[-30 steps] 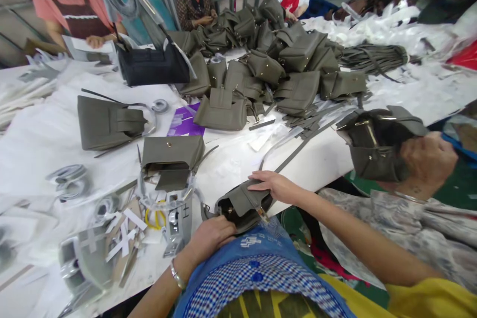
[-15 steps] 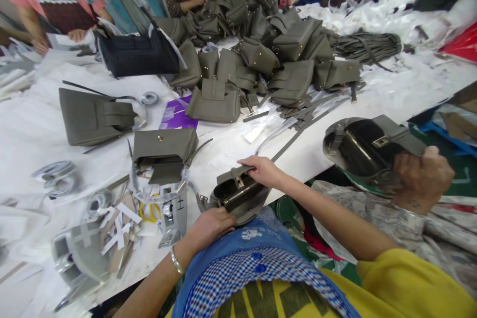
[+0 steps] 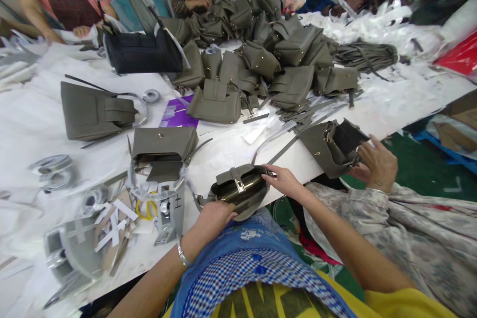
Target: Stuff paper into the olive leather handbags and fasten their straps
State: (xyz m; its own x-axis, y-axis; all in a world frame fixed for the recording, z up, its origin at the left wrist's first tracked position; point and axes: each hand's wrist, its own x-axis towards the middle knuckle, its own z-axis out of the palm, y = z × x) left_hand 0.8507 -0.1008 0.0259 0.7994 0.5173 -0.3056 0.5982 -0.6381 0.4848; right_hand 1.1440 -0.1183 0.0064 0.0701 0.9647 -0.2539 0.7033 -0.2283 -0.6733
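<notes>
An olive-grey handbag (image 3: 242, 203) stands at the table's near edge against my apron, its top open and a gold clasp on its short flap. Wrapped over the near left rim is my left hand (image 3: 213, 218), wearing a silver bracelet at the wrist. My right hand (image 3: 281, 179) pinches the bag's right end near the strap fitting, thumb on the inside. Left of it a second olive handbag (image 3: 164, 144) lies with its mouth toward me, its handle wrapped in clear film. A thin strap (image 3: 285, 149) runs from behind the held bag toward the upper right.
A co-worker's hands (image 3: 376, 164) hold another olive bag (image 3: 328, 149) at right. Many bags form a heap (image 3: 257, 54) at the back. On the left are a tape dispenser (image 3: 74, 248), tape rolls (image 3: 55, 171) and yellow-handled scissors (image 3: 146, 208). A black bag (image 3: 143, 52) stands farther back.
My right hand has shifted from the flap to the bag's right end, and the flap now lies back over the far side. The co-worker's bag has moved left over the table and turned.
</notes>
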